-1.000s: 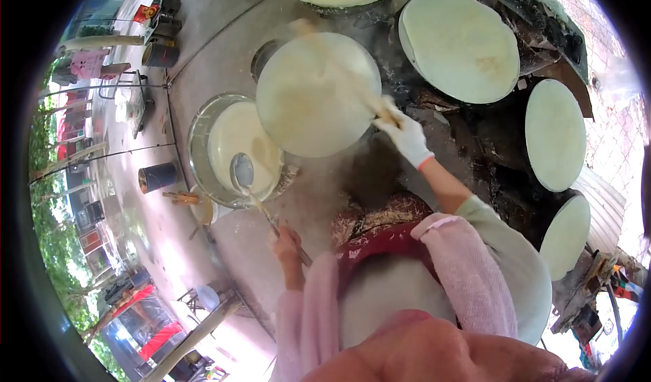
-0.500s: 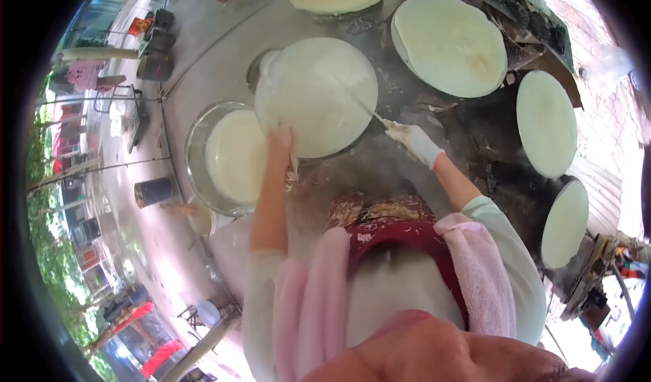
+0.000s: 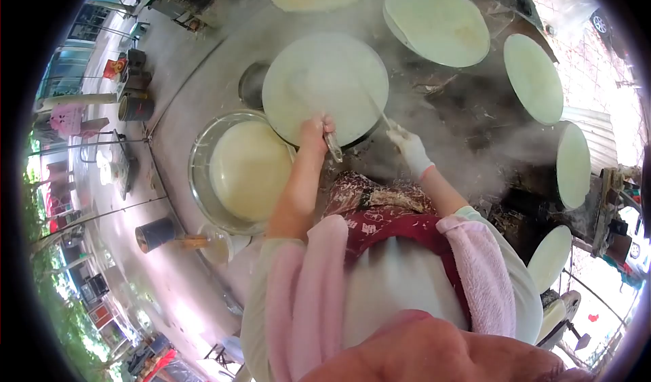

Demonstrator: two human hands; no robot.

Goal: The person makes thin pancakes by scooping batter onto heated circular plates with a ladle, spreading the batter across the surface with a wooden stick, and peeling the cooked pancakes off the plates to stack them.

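Note:
My left hand (image 3: 314,134) is closed around the handle of a ladle (image 3: 333,147) at the near edge of a round pan (image 3: 325,87) coated with pale batter. Steam blurs the ladle's far end over the pan. My right hand (image 3: 409,149), in a whitish glove, grips a thin stick (image 3: 378,111) that reaches over the pan's right side. To the left of the pan stands a wide metal basin (image 3: 201,172) holding cream-coloured batter (image 3: 249,170).
More round pans with pale sheets stand behind and to the right, among them one at the back right (image 3: 437,24) and one at the far right (image 3: 534,79). A dark bucket (image 3: 155,235) is at the left. Steam drifts over the dark stove area.
The ladle has gone from the batter basin to over the pan with my left hand. My right hand has drawn back slightly towards me. The view has turned, and the steam is thicker.

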